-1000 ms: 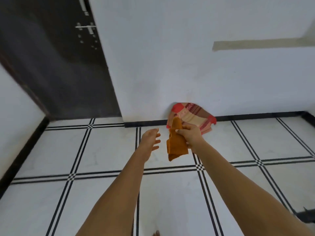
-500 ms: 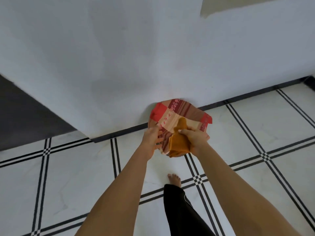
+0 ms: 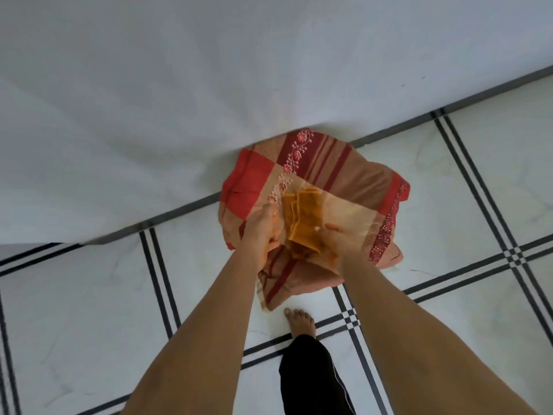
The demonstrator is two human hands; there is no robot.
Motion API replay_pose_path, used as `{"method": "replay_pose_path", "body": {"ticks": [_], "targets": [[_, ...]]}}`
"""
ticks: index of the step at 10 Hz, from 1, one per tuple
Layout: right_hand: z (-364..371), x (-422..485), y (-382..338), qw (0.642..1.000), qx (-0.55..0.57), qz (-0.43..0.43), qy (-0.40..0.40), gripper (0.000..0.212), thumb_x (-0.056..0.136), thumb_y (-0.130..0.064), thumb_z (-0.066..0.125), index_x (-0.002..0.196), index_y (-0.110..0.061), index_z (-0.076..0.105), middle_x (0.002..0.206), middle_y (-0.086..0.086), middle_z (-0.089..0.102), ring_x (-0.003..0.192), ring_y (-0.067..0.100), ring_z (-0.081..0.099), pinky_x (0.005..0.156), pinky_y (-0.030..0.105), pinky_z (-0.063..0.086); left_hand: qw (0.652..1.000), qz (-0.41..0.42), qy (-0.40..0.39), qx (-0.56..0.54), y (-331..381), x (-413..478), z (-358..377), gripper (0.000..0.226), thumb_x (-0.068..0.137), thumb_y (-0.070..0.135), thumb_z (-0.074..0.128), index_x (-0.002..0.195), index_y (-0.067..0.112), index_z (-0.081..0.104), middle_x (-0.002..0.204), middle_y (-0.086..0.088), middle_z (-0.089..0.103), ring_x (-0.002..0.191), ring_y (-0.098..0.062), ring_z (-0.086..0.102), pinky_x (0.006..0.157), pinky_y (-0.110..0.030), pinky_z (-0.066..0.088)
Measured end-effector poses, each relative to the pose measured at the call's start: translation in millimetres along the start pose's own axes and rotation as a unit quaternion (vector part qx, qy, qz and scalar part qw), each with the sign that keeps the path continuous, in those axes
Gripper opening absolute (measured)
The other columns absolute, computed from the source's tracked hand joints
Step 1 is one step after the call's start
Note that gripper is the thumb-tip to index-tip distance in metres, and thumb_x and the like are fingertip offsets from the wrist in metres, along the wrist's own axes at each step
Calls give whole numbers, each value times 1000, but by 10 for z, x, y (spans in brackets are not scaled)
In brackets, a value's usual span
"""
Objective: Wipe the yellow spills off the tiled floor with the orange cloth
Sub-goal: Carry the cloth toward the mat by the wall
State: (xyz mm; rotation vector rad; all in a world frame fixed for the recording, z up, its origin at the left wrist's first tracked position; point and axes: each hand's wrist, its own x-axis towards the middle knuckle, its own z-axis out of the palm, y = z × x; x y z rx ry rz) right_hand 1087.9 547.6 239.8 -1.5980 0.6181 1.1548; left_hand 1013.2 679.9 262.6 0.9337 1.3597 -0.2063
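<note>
White wall (image 3: pixel 179 85) meets tiled floor (image 3: pixel 89 295). Left hand (image 3: pixel 263 226), curled, touches the cloth's (image 3: pixel 302 223) edge; whether it grips is unclear. Right hand (image 3: pixel 338 244) grips the folded cloth over a red bundle (image 3: pixel 353 181). Bare foot (image 3: pixel 300 322) below.

The lower end of the orange cloth (image 3: pixel 302 223) disappears behind the right hand (image 3: pixel 339 242), whose fingertips are smeared by motion blur, so how it grips cannot be told. The left hand (image 3: pixel 263 229) is blurred too; whether its fingers touch the cloth is unclear. Both hands cover the middle of the patterned red fabric (image 3: pixel 344 175), and its 12 o'clock edge is pressed against the white wall (image 3: pixel 179 85), hiding what lies behind. Both forearms are cut off by the bottom edge. At 6 o'clock, the black trouser leg (image 3: pixel 311 378) hides the heel of the bare foot (image 3: pixel 300 320) and runs out of frame.
</note>
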Motion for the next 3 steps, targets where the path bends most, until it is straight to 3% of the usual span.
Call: {"method": "replay_pose_path", "body": {"ticks": [1,2,3], "targets": [[-107,202,317,998,17,22,53,39,88,-3,53,126,-9,48,129,21,52,113,38,55,91,39,49,999,-31,-13,6,-214,-23,57,50,95,49,38,133,16,43,131,-6,51,109,-25,54,96,-41,44],[-112,-34,351,998,10,-5,69,32,84,-13,64,115,-13,56,111,11,59,101,31,58,93,40,48,999,-48,-7,-14,-294,-343,6,52,96,48,36,135,13,41,136,-6,48,115,-26,51,97,-42,41],[-63,-559,310,999,1,-42,18,22,84,-16,66,104,-8,61,98,11,64,95,29,61,86,40,50,998,-46,-7,-36,-286,-960,-62,51,97,45,36,136,11,40,136,-7,49,123,-30,48,102,-44,38]]}}
